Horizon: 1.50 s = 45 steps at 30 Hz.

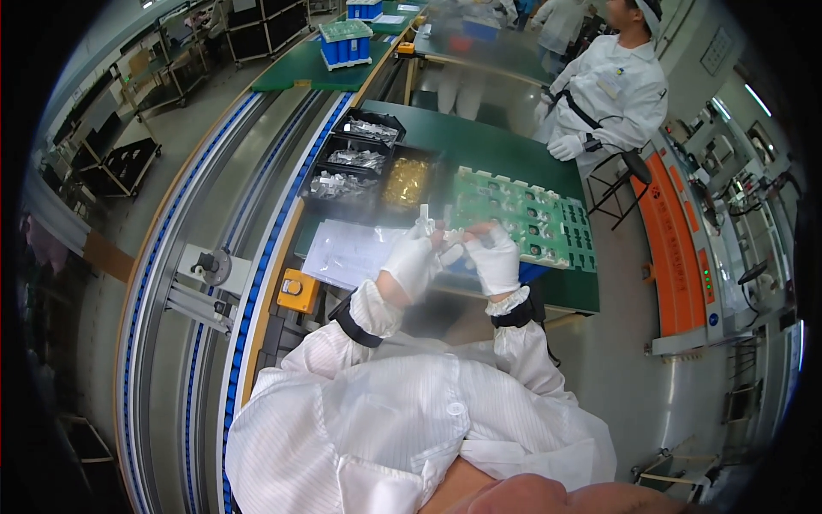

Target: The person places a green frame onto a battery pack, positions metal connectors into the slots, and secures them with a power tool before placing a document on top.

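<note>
Both hands are up in front of the chest, over the near edge of the green bench [514,150]. Each wears a white knit glove with a ribbed cuff, and a black band circles each wrist over the thin, striped white smock. The left hand [413,261] has its fingers curled round a small, pale, clear-looking part [425,221] that pokes up above the knuckles; its exact shape is too small to make out. The right hand [497,257] is half closed just beside it, fingertips pinched toward the same part, and the two gloves meet or nearly meet there. Whether the right fingers truly grasp it, I cannot tell.

Directly behind the hands lies a flat green tray [548,227] with rows of square pockets, many holding small pale pieces. To its left stand black bins [360,163]: three hold crinkled silvery bits, one holds gold-coloured ones. A white sheet [347,253] lies flat on the bench under the left hand. A yellow box [295,289] sits at the bench corner, beside a long grey conveyor [248,197] with blue rails. Across the bench stands another person [612,94] in a white smock and white gloves, beside a black stool [629,167].
</note>
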Tool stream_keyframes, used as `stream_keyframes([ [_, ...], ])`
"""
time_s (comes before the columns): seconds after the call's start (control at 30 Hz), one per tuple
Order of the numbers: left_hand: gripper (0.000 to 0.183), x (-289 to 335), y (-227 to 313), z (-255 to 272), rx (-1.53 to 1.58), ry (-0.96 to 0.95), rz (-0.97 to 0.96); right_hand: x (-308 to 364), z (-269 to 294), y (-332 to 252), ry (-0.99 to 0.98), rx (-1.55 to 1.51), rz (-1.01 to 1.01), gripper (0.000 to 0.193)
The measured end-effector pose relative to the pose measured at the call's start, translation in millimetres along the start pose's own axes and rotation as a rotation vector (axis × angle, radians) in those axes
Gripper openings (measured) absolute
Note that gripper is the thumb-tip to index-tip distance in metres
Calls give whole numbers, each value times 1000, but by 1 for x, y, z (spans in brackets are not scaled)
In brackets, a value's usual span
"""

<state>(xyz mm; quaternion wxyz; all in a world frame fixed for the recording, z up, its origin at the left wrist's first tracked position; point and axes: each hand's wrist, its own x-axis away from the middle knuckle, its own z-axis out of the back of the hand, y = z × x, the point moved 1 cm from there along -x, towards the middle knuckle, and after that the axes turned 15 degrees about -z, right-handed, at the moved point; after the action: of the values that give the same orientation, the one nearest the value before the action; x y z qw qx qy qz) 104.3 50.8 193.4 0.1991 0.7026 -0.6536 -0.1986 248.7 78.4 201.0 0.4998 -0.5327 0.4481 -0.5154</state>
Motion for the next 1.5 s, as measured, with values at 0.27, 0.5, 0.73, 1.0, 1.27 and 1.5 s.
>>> stream_keyframes([
  [0.27, 21, -5, -13, 22, -172, 114, -48, -24, 21, -9, -140, 294, 168, 9],
  [0.5, 17, -12, -16, 26, -172, 76, -53, -95, 52, -39, 4, 131, -75, 15],
  [0.73, 16, -12, -13, 15, -244, 71, -76, -48, 3, -33, -256, 116, -50, 19],
  [1.0, 15, -13, -18, 27, -291, 105, -152, -37, 4, -22, -286, 199, -38, 12],
  [1.27, 9, -10, -24, 20, -290, 85, -104, -142, 73, -29, 205, 466, 237, 14],
  [1.5, 10, -6, -29, 22, -320, 98, -25, -158, 80, -17, 241, 722, 236, 9],
])
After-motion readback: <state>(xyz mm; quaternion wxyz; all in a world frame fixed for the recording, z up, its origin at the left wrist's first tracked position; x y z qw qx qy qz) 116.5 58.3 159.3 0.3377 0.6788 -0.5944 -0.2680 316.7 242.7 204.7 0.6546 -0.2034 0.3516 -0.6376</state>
